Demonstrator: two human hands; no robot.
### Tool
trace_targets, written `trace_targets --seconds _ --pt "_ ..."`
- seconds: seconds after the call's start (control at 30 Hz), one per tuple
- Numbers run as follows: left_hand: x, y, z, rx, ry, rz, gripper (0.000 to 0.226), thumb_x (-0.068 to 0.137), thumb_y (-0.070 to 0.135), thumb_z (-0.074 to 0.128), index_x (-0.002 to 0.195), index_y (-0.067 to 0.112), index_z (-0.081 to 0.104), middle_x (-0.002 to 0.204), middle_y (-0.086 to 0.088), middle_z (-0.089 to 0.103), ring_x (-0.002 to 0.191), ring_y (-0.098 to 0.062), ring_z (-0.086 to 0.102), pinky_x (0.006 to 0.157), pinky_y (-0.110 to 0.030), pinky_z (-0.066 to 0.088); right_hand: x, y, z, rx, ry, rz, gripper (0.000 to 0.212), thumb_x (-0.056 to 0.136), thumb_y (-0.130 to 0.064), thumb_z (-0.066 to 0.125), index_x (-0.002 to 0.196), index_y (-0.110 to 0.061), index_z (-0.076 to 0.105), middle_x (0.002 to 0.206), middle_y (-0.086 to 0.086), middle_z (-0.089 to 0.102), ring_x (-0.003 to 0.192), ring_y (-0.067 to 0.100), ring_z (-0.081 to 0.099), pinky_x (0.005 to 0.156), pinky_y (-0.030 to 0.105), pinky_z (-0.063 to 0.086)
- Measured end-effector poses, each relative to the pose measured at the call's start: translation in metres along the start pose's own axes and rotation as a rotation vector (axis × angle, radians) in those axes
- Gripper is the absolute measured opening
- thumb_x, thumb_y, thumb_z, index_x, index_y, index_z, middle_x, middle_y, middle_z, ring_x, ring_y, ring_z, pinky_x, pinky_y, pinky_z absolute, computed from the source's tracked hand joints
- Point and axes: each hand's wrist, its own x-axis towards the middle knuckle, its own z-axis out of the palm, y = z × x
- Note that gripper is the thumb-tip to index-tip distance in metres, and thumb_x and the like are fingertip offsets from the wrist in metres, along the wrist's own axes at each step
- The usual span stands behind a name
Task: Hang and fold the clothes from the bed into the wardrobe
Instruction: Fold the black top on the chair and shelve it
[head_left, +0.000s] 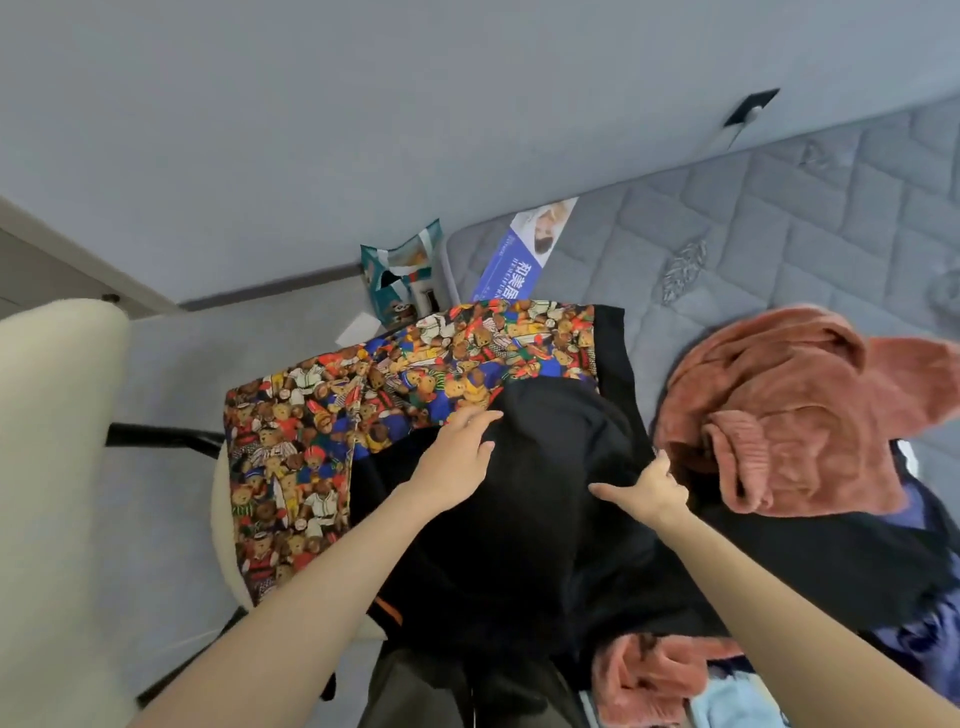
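Black garment (519, 519) on mattress (779, 234) — left hand (457, 457) flat on it, fingers straight; right hand (652, 488) pinches its edge — rust fleece (779, 405) just beside.

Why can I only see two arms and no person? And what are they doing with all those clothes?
The camera sits on the person's head and looks down, so you see only their own arms reaching out. There is just this one picture. The left hand lies flat, fingers straight, on a black garment. The right hand seems to grip the edge of that same garment with curled fingers. Beside the black cloth spreads a teddy-bear cloth. To the right, a fuzzy reddish garment lies in a heap on the grey quilted mattress. On the left stands a cream chair.
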Motion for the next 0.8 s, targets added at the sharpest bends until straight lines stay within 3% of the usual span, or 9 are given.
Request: trace_targets --seconds 0.17,0.23,0.3,0.37,0.47,0.57,0.67,0.73,0.8 --pt "0.037 0.018 0.040 0.166 0.049 0.075 0.043 0.102 0.026 0.039 0.145 0.024 0.036 0.153 0.001 0.026 0.139 -0.023 0.026 0.110 -0.041 0.032 0.040 0.022 0.020 0.241 -0.150 0.094 0.128 0.065 -0.042 0.087 0.150 -0.004 0.000 0.149 0.017 0.034 0.139 0.037 0.029 0.114 0.044 0.029" --pt "0.052 0.025 0.052 0.304 0.088 0.107 0.043 0.102 0.030 0.039 0.145 0.029 0.035 0.158 -0.001 0.015 0.142 -0.027 0.015 0.112 -0.042 0.027 0.049 0.030 0.027 0.309 -0.145 0.108 0.098 0.070 -0.034 0.085 0.141 0.002 0.027 0.138 0.018 0.048 0.126 0.034 0.046 0.102 0.038 0.041" --pt "0.066 0.034 0.060 0.385 0.061 0.104 0.046 0.102 0.032 0.041 0.147 0.034 0.031 0.160 -0.001 0.006 0.144 -0.029 0.009 0.114 -0.047 0.023 0.050 0.036 0.028 0.251 -0.032 -0.009 0.056 0.080 -0.027 0.076 0.122 -0.003 0.048 0.123 0.016 0.060 0.113 0.034 0.056 0.089 0.035 0.044" --pt "0.077 0.041 0.065 0.451 -0.016 0.090 0.057 0.100 0.028 0.045 0.150 0.036 0.019 0.160 -0.002 0.002 0.145 -0.030 0.008 0.115 -0.050 0.021 0.042 0.034 0.020 0.164 0.112 -0.229 0.031 0.085 -0.020 0.067 0.113 -0.009 0.056 0.110 0.013 0.066 0.106 0.035 0.059 0.083 0.034 0.044" --pt "0.091 0.054 0.064 0.526 -0.039 0.092 0.086 0.092 0.021 0.061 0.152 0.037 0.001 0.159 -0.007 -0.012 0.145 -0.036 0.000 0.113 -0.050 0.025 0.025 0.023 -0.014 0.103 0.289 -0.542 0.015 0.085 -0.009 0.061 0.100 -0.012 0.060 0.089 0.005 0.063 0.088 0.033 0.061 0.073 0.039 0.048" --pt "0.104 0.072 0.052 0.491 0.025 0.080 0.109 0.083 0.024 0.072 0.149 0.036 -0.013 0.155 -0.011 -0.026 0.145 -0.038 -0.009 0.112 -0.051 0.027 0.009 0.000 -0.068 -0.011 0.474 -0.815 0.016 0.082 -0.001 0.063 0.094 -0.011 0.060 0.079 0.000 0.045 0.072 0.034 0.057 0.056 0.041 0.045" --pt "0.114 0.097 0.034 0.382 0.218 0.137 0.105 0.086 0.030 0.068 0.149 0.032 -0.016 0.157 -0.011 -0.021 0.146 -0.036 -0.006 0.114 -0.046 0.023 -0.001 -0.027 -0.118 -0.175 0.745 -0.968 0.031 0.072 0.005 0.066 0.096 -0.015 0.064 0.079 0.005 0.047 0.061 0.030 0.056 0.039 0.033 0.038" --pt "0.123 0.113 0.024 0.314 0.361 0.194 0.097 0.089 0.029 0.064 0.151 0.028 -0.012 0.159 -0.012 -0.013 0.147 -0.033 -0.001 0.115 -0.039 0.021 0.000 -0.038 -0.140 -0.205 0.953 -0.940 0.038 0.069 0.008 0.064 0.098 -0.016 0.067 0.079 0.006 0.052 0.064 0.027 0.056 0.040 0.032 0.037" --pt "0.130 0.124 0.018 0.308 0.381 0.219 0.090 0.092 0.027 0.059 0.152 0.027 -0.008 0.160 -0.011 -0.011 0.147 -0.032 0.001 0.115 -0.037 0.021 0.015 -0.042 -0.153 -0.179 1.044 -0.815 0.047 0.073 0.007 0.064 0.114 -0.016 0.065 0.091 0.009 0.057 0.080 0.030 0.055 0.058 0.038 0.043"
